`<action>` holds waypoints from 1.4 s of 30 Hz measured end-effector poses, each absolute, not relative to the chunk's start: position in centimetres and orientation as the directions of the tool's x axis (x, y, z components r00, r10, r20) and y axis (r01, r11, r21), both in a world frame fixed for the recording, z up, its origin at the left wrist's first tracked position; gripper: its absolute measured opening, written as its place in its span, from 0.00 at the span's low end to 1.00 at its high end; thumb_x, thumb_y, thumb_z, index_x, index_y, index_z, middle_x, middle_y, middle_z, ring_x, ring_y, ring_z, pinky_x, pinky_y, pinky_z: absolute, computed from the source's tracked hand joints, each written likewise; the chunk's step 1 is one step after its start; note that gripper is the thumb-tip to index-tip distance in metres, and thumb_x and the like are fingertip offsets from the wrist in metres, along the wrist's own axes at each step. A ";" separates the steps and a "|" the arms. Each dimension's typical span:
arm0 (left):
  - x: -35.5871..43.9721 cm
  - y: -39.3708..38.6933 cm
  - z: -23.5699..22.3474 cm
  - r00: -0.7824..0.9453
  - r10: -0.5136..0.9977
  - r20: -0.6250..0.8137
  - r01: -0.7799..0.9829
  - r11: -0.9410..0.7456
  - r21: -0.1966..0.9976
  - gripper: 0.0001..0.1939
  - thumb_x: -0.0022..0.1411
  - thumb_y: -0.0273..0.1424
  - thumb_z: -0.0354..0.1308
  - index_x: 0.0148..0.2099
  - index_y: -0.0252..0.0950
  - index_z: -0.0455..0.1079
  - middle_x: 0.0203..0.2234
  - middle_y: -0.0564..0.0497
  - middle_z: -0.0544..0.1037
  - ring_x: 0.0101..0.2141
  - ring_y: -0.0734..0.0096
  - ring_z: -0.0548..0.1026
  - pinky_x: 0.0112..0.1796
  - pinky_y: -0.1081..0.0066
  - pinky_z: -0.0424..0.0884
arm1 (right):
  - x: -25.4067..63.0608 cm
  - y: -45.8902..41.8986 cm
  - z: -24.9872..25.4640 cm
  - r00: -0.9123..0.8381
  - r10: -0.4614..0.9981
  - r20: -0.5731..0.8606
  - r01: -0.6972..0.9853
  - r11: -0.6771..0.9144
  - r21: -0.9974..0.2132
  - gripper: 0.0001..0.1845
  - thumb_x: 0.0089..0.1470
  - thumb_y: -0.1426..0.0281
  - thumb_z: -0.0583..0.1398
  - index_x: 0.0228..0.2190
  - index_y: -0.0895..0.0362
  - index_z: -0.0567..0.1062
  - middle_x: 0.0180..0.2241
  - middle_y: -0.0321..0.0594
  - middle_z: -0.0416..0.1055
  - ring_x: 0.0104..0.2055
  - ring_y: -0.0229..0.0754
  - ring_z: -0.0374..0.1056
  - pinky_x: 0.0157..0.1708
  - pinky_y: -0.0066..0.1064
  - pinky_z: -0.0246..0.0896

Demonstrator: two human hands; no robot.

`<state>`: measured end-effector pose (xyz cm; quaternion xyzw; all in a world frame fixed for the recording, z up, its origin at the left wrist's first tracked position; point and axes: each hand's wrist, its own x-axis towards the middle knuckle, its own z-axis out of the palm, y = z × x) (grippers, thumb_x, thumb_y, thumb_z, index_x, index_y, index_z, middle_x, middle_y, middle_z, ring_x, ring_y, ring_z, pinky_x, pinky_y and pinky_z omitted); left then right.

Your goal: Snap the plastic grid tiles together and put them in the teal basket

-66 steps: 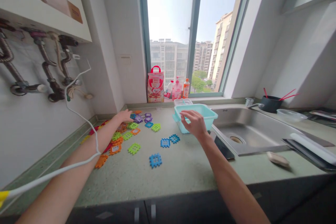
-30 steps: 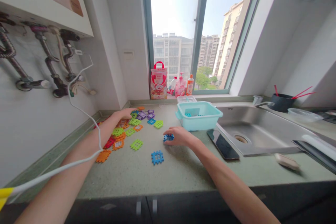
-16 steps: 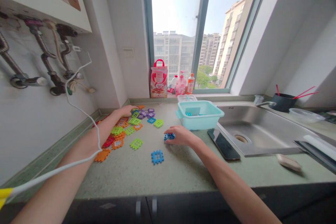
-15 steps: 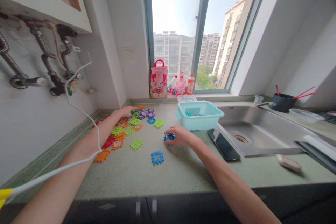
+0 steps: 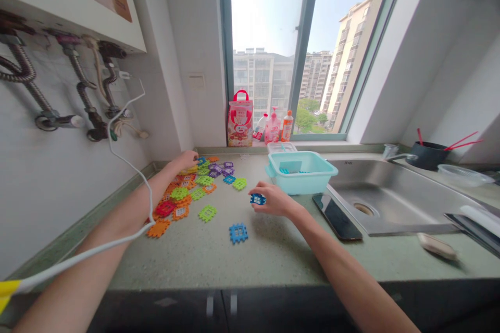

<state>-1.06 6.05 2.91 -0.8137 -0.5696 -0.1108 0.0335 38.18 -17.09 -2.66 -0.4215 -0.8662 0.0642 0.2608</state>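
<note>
My right hand [image 5: 271, 199] pinches a blue notched plastic building tile [image 5: 257, 199] with a windowed middle, just above the counter. My left hand [image 5: 187, 160] reaches to the far end of a pile of similar tiles, its fingers closed at a blue tile [image 5: 201, 161]; the grip is partly hidden. Orange tiles [image 5: 159, 228], a red tile [image 5: 165, 208], purple tiles [image 5: 228, 168] and green tiles [image 5: 204, 180] lie around and below that arm. Apart from the pile are a green tile [image 5: 207, 213] and another blue tile [image 5: 238, 233].
A turquoise tub [image 5: 302, 183] with some blue pieces inside stands beyond my right hand. A phone [image 5: 336, 217] lies beside the steel sink [image 5: 367, 226]. A white cable [image 5: 135, 174] hangs across my left forearm. Bottles [image 5: 273, 127] and a bag [image 5: 240, 122] stand by the window.
My right hand has raised its blue tile slightly and tilted it so its face shows. My left hand has drawn back a little leftward, uncovering more of the blue tile at its fingertips.
</note>
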 end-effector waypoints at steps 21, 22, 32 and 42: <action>9.5 -13.6 -4.0 0.672 0.678 0.297 0.546 -0.725 0.421 0.17 0.69 0.48 0.59 0.49 0.42 0.77 0.46 0.46 0.81 0.46 0.61 0.79 0.49 0.64 0.72 | 37.3 -17.7 -2.6 -0.525 0.734 0.431 0.652 0.672 -0.351 0.17 0.55 0.64 0.70 0.47 0.53 0.79 0.43 0.43 0.79 0.45 0.46 0.77 0.47 0.36 0.70; 9.1 -13.5 -4.0 0.676 0.674 0.298 0.541 -0.729 0.420 0.18 0.69 0.48 0.60 0.53 0.43 0.76 0.50 0.45 0.80 0.49 0.60 0.78 0.51 0.64 0.72 | 37.3 -17.6 -2.7 -0.525 0.738 0.424 0.656 0.668 -0.351 0.17 0.56 0.63 0.69 0.47 0.53 0.80 0.43 0.43 0.80 0.45 0.46 0.77 0.48 0.36 0.69; 5.8 -13.0 -3.0 0.626 0.735 0.259 0.718 -0.673 0.178 0.37 0.50 0.63 0.68 0.54 0.46 0.76 0.43 0.43 0.81 0.50 0.47 0.76 0.55 0.53 0.67 | 38.0 -16.8 -4.1 -0.539 0.793 0.284 0.730 0.608 -0.313 0.15 0.56 0.61 0.69 0.44 0.52 0.81 0.42 0.43 0.81 0.45 0.48 0.76 0.48 0.36 0.68; 6.4 -13.3 -3.6 0.589 0.710 0.386 0.605 -0.704 0.372 0.34 0.56 0.46 0.70 0.61 0.43 0.69 0.46 0.48 0.82 0.48 0.56 0.78 0.53 0.60 0.70 | 37.6 -16.1 -4.9 -0.524 0.795 0.306 0.718 0.605 -0.343 0.15 0.55 0.70 0.67 0.46 0.52 0.80 0.45 0.43 0.80 0.48 0.49 0.75 0.52 0.39 0.69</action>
